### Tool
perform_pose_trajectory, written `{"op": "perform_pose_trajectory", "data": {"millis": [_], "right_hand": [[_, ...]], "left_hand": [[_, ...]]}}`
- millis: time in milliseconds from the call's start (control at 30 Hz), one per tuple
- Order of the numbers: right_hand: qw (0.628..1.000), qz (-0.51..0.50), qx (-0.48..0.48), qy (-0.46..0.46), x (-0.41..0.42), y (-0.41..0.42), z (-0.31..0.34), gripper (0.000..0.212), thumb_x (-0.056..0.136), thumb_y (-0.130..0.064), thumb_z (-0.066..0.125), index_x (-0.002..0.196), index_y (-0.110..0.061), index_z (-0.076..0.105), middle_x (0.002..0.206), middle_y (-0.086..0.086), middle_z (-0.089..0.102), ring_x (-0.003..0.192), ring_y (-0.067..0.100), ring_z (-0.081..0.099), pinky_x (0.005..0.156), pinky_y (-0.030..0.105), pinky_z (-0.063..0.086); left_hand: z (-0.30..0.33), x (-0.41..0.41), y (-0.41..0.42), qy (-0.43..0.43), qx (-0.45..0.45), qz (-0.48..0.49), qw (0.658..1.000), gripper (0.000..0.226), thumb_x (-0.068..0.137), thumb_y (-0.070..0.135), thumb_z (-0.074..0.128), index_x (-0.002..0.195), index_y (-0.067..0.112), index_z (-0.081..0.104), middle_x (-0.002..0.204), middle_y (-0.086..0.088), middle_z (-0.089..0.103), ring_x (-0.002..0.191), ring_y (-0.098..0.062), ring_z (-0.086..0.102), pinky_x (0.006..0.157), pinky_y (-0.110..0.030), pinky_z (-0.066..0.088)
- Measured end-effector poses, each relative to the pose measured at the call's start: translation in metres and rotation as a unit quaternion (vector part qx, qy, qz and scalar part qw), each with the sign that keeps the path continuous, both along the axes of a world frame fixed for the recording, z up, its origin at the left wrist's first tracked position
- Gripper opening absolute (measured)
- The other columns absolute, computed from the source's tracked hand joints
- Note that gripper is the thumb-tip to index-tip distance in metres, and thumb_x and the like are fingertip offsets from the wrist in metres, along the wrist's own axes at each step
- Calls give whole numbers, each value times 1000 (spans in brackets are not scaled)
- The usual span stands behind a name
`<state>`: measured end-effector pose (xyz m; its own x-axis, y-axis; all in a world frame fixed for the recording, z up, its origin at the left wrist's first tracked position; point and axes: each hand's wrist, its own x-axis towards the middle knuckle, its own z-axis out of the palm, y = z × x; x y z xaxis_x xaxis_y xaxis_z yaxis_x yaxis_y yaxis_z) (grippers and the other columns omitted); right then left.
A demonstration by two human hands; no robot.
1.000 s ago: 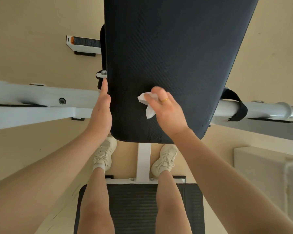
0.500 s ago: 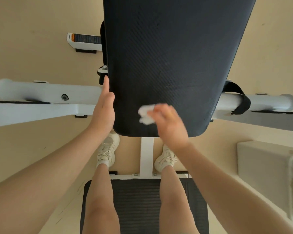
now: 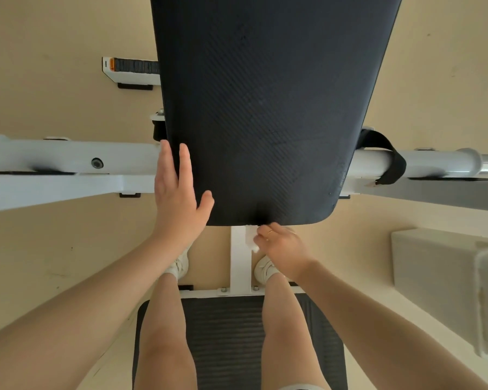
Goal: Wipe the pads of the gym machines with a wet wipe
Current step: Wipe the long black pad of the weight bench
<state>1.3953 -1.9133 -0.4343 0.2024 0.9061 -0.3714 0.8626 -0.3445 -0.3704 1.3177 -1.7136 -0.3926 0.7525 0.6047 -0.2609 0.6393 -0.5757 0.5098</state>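
Below pad [image 3: 265, 108], right hand [image 3: 282, 249] grasps wipe [image 3: 250, 239]; left hand [image 3: 178, 195] flat, released.

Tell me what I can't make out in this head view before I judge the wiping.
- Black pad: far end cut off by the top edge.
- Wet wipe: mostly hidden by the right hand; whether it touches the pad's near edge is unclear.
- Pad's underside: out of sight.
- Left hand: its palm hides the pad's side edge.
- Wetness on the pad: not discernible.
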Motion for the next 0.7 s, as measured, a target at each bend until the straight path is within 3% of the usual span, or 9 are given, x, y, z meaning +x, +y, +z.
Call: {"op": "perform_pose_trajectory", "data": {"millis": [67, 133, 200, 300, 433, 500, 567, 600, 700], "right_hand": [[993, -59, 98, -11, 15, 8, 8, 47, 54, 4, 80, 98, -3, 66, 96, 12, 64, 81, 25, 61, 50, 31, 56], [969, -139, 199, -33, 44, 32, 22, 26, 75, -1, 59, 100, -5, 65, 96, 12, 64, 87, 23, 55, 56, 32, 56], [948, -188, 241, -87, 75, 54, 30, 32, 81, -10, 42, 99, -7, 67, 99, 11, 65, 92, 22, 50, 61, 32, 54], [932, -191, 253, -177, 91, 69, 27, 29, 74, -6, 44, 92, -10, 66, 89, 6, 67, 88, 20, 42, 59, 29, 50], [956, -157, 219, -119, 51, 31, 4, 25, 66, 3, 55, 87, -10, 60, 83, 8, 64, 76, 17, 39, 46, 24, 46], [987, -94, 102, -84, 26, 2, 0, 40, 54, 4, 75, 91, -8, 68, 91, 8, 64, 79, 18, 51, 52, 25, 50], [996, -58, -53, -31, 16, -16, 2, 49, 65, -2, 76, 112, -7, 63, 114, 8, 59, 95, 22, 55, 70, 27, 53], [996, -55, -55, -32, 18, -18, 5, 46, 68, -2, 74, 112, -7, 63, 115, 9, 59, 95, 23, 56, 69, 28, 54], [974, -141, 160, -71, 50, 5, 19, 20, 69, 1, 59, 86, -4, 69, 89, 12, 65, 71, 25, 58, 45, 28, 51]], "left_hand": [[0, 0, -4, 5, 18, -18, 1000, 86, 85, 19, 62, 148, 10, 3, 154, -19, -2, 143, -33, 2, 112, -42, 9], [-2, 0, -7, 24, 39, -40, 998, 93, 81, 25, 67, 147, 10, 4, 154, -21, -2, 142, -35, 3, 111, -42, 8], [-6, 3, -8, 46, 65, -56, 995, 100, 76, 31, 72, 147, 8, 5, 153, -24, 0, 141, -39, 5, 111, -43, 8], [-9, 8, -8, 54, 114, -81, 989, 105, 69, 34, 78, 145, 6, 12, 151, -30, 8, 138, -44, 12, 109, -49, 13], [-14, 11, -8, 33, 182, -174, 967, 98, 69, 34, 77, 143, 6, 20, 149, -26, 14, 135, -43, 19, 108, -51, 17], [-15, 10, -9, 27, 198, -212, 957, 99, 67, 35, 78, 142, 5, 22, 147, -22, 13, 134, -42, 21, 107, -50, 19], [-14, 11, -13, 25, 210, -243, 947, 102, 63, 36, 81, 141, 3, 25, 146, -21, 15, 132, -42, 25, 106, -49, 20], [-12, 11, -15, 25, 216, -259, 941, 103, 61, 36, 82, 140, 3, 26, 145, -21, 17, 131, -42, 27, 105, -49, 21], [-9, 16, -20, 30, 237, -286, 928, 105, 58, 38, 83, 139, 3, 27, 145, -21, 18, 131, -40, 25, 105, -49, 20]]}}
